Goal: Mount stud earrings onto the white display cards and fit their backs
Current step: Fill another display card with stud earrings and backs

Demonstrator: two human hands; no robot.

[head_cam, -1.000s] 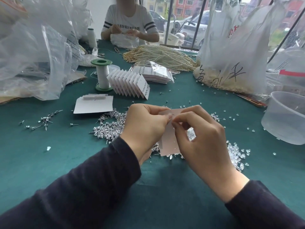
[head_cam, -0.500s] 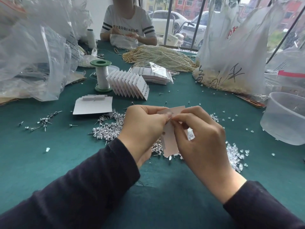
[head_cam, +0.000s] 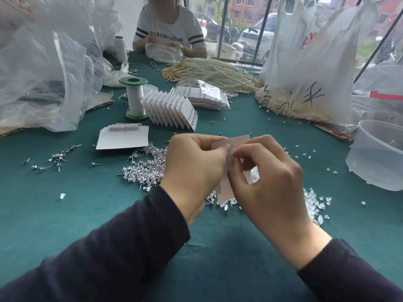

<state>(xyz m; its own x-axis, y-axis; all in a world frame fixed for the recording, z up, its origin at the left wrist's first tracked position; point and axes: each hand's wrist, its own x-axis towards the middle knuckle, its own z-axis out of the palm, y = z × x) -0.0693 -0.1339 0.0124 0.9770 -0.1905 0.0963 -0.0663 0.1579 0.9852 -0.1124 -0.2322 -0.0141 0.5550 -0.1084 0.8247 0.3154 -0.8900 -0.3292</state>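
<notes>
A white display card [head_cam: 237,141] stands upright between my hands above the green table. My left hand [head_cam: 194,166] grips its left edge with thumb and fingers. My right hand [head_cam: 268,177] pinches at the card's upper middle, fingertips meeting the left thumb; whatever small part it holds is hidden. Under my hands lies a pile of silver stud earrings [head_cam: 141,171]. A heap of clear earring backs [head_cam: 316,203] spreads to the right. A fanned row of filled cards [head_cam: 172,110] stands further back.
A blank card sheet [head_cam: 122,140] lies at left near a green-ended thread spool [head_cam: 134,97]. A clear plastic tub [head_cam: 377,155] sits at right. Plastic bags crowd both sides. Pearl strands [head_cam: 209,73] and another person [head_cam: 170,29] are at the far end.
Both hands stay on the card; my right fingers have curled and shifted slightly lower on it. The card sits a little more upright.
</notes>
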